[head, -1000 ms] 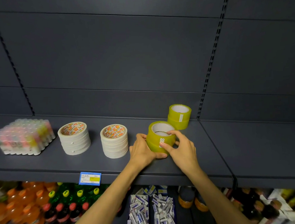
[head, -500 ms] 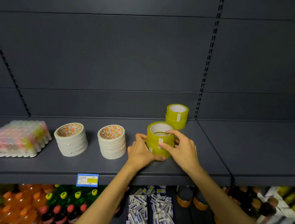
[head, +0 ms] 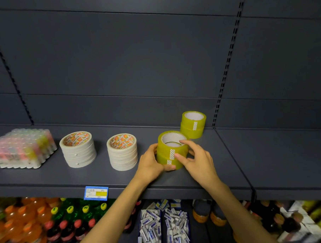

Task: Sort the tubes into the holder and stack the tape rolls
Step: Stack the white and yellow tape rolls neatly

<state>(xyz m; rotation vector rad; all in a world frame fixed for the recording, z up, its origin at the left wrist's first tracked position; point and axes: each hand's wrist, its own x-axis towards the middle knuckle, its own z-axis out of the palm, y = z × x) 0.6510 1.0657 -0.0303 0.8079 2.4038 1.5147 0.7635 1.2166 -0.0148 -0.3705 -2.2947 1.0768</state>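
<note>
A stack of two yellow tape rolls (head: 173, 149) stands near the front of the dark shelf (head: 103, 177). My left hand (head: 150, 163) cups the stack's lower left side. My right hand (head: 196, 159) touches its right side, one finger on the top rim and the thumb on the front. A second stack of yellow tape rolls (head: 193, 124) stands behind it to the right. Two stacks of white tape rolls (head: 77, 149) (head: 122, 152) stand further left. A clear holder with coloured tubes (head: 22, 147) is at the far left.
A blue and yellow price tag (head: 96, 193) hangs on the shelf's front edge. Below are orange, green and dark bottles (head: 41, 222) and two bins of small white packets (head: 163, 227). A perforated upright (head: 225, 70) divides the back panel.
My hands stay on the front yellow stack, and the upper roll now sits squarer on the lower one. The view has shifted slightly.
</note>
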